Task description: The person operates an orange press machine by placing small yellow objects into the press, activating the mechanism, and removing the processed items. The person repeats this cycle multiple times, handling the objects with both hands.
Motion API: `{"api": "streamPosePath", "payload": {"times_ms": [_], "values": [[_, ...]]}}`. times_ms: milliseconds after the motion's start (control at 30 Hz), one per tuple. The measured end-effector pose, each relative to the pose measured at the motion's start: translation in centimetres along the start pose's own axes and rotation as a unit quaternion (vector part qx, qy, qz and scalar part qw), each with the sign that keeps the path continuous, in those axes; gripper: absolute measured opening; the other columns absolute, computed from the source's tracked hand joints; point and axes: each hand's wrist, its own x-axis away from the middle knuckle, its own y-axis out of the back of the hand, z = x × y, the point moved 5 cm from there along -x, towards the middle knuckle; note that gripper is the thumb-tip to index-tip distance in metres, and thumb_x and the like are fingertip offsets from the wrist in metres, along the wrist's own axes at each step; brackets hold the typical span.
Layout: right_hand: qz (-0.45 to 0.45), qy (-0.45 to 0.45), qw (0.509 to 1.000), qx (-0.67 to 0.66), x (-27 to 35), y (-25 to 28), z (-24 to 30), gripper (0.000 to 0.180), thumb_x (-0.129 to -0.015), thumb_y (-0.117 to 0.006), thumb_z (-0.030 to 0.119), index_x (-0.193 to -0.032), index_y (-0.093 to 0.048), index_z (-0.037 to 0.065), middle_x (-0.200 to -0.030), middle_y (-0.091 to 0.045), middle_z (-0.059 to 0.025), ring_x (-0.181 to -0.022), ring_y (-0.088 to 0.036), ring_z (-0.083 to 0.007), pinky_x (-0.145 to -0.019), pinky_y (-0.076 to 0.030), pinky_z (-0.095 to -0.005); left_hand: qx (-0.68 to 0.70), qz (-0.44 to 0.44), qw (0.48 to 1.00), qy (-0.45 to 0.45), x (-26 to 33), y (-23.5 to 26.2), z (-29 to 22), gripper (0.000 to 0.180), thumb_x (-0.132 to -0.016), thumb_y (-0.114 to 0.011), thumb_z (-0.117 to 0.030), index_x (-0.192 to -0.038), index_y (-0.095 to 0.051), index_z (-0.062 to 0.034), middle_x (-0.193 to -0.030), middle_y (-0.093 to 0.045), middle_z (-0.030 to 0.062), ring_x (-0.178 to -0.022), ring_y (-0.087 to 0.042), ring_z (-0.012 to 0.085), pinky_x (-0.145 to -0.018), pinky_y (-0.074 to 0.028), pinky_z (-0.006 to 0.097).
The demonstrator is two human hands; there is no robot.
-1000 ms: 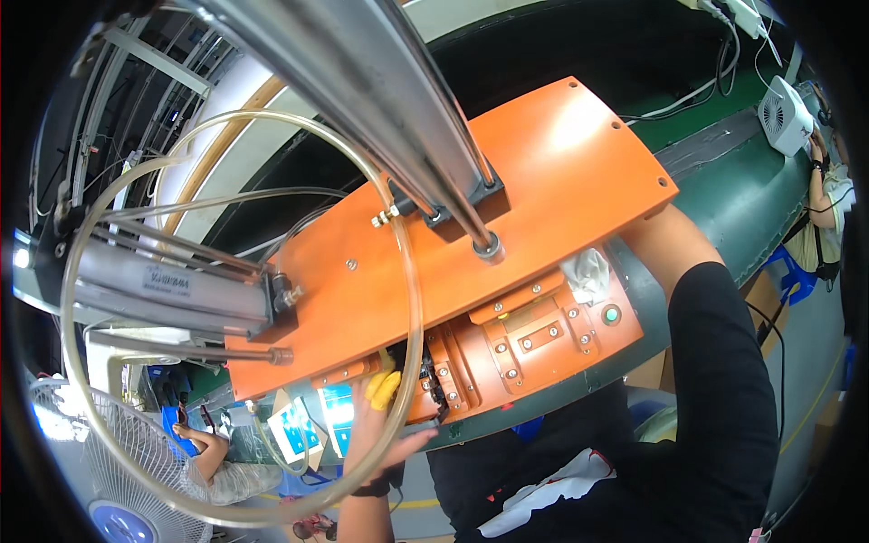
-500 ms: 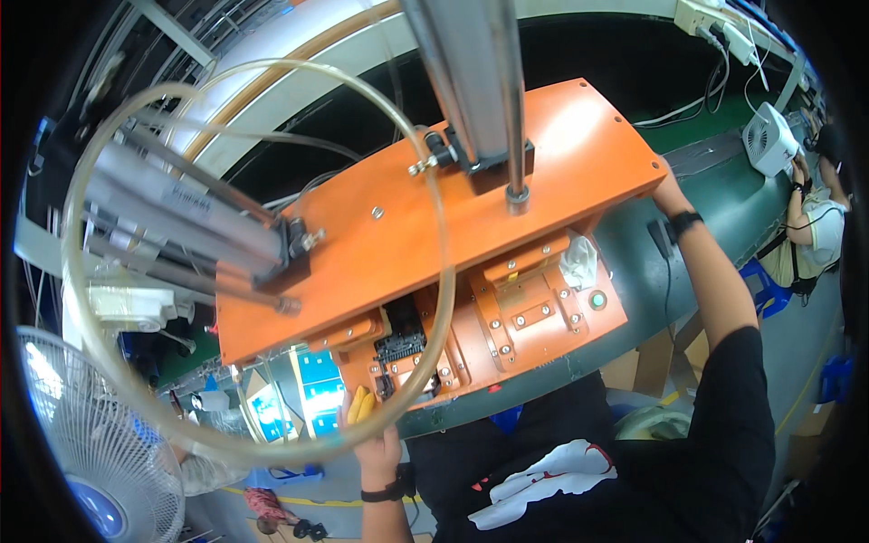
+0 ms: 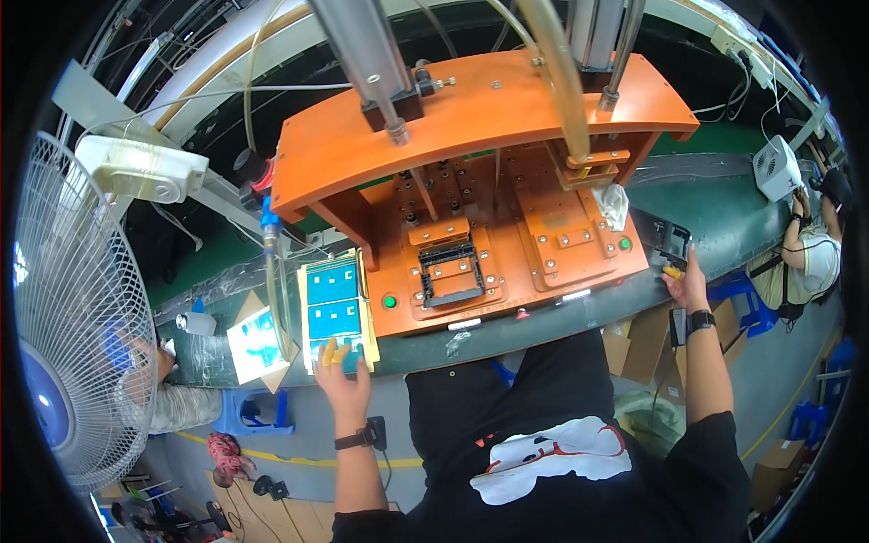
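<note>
My right hand [image 3: 685, 282], at the right end of the bench, grips a black plastic frame [image 3: 672, 241] by its near edge. Yellow covers sit on some of its fingers. My left hand [image 3: 342, 378] lies over the near end of the blue sheets [image 3: 333, 286], its fingers stretched out and yellow-tipped. Whether a small piece is under those fingertips I cannot tell. Between the hands stands an orange press [image 3: 507, 118]. A second black frame [image 3: 450, 277] rests in its left nest, while the right nest [image 3: 572, 237] shows bare orange plates.
Green buttons [image 3: 390, 301] flank the press base. Crumpled white material [image 3: 613, 206] sits by its right side. A large fan [image 3: 81, 308] stands at left, a small white fan [image 3: 776, 167] at right. A clear hose [image 3: 557, 77] hangs in front. Co-workers sit at both ends.
My view has shifted, showing the press from the front. My right hand has left the press top's right corner and now holds a black frame. The left hand is now over the blue sheets.
</note>
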Motion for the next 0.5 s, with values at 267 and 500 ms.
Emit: {"api": "streamPosePath", "payload": {"times_ms": [267, 500], "values": [[-0.194, 0.366, 0.815, 0.405, 5.7, -3.1, 7.5, 0.049, -0.104, -0.063, 0.043, -0.129, -0.060, 0.000, -0.089, -0.065, -0.0112, -0.084, -0.065, -0.0166, -0.079, -0.050, -0.0281, 0.055, 0.058, 0.997, 0.008, 1.1, -0.6, 0.3, 0.052, -0.087, -0.081, -0.021, -0.134, -0.064, -0.0082, -0.153, -0.055, 0.0152, -0.153, -0.035, 0.0411, -0.126, -0.012, 0.064], [0.504, 0.515, 0.606, 0.337, 33.9, -25.1, -2.9, 0.018, -0.091, -0.076, 0.019, -0.105, -0.074, 0.008, -0.082, -0.070, -0.0099, -0.076, -0.070, -0.0323, -0.066, -0.058, -0.0417, 0.102, 0.060, 0.992, 0.034, 1.4, -1.3, 0.4, 0.039, -0.088, -0.080, -0.020, -0.123, -0.068, -0.0074, -0.150, -0.057, 0.0163, -0.151, -0.039, 0.0409, -0.125, -0.014, 0.063]]}}
